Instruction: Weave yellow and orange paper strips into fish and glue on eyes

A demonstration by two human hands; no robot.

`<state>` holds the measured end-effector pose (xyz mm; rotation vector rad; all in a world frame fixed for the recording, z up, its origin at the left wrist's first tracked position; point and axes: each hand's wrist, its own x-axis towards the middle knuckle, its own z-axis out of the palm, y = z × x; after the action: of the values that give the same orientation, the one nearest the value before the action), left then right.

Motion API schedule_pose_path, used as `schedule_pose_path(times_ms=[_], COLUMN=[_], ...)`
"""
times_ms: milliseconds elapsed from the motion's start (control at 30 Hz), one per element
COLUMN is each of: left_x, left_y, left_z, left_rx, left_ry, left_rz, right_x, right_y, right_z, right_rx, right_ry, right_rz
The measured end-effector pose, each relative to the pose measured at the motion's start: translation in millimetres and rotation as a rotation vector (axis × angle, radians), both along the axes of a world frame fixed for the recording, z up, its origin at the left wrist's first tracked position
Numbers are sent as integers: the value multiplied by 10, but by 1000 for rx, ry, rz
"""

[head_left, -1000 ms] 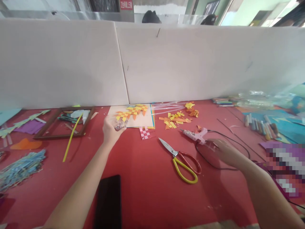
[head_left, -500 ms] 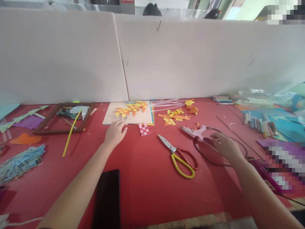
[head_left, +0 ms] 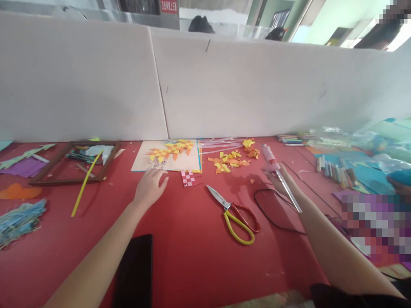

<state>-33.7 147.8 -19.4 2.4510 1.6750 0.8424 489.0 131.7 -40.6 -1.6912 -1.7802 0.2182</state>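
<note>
My right hand is closed round a pink glue gun, raised off the red table, with a clear glue stick jutting from its back. My left hand rests at the front edge of a cream sheet, fingers curled near small shiny bits; whether it holds anything is hidden. Orange and yellow woven paper fish lie on the sheet. Just right of my left hand is a pink and white checked paper piece.
Scissors lie mid-table, a black tablet nearer me. Yellow paper scraps lie behind the scissors. At left are a wooden frame and a yellow strip; at right, glitter tubes. A white partition stands behind.
My right hand has taken hold of the glue gun and lifted it, turning it upright. My left hand has stayed by the sheet's front edge. The view has shifted slightly.
</note>
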Motion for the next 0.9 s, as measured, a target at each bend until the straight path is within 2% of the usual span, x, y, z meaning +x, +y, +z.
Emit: schedule_pose_path(times_ms=[200, 400, 567, 900], left_x=[26, 40, 21, -48], left_y=[19, 5, 0, 9], left_z=[76, 47, 2, -86], left_rx=[1, 0, -1, 5], left_ry=[-6, -12, -4, 156], left_rz=[12, 14, 21, -1], right_x=[-61, -144, -123, -9], right_y=[-39, -104, -144, -337], right_z=[25, 124, 191, 296], right_rx=[-116, -159, -187, -198], right_ry=[286, 358, 217, -324], right_rz=[57, 82, 72, 130])
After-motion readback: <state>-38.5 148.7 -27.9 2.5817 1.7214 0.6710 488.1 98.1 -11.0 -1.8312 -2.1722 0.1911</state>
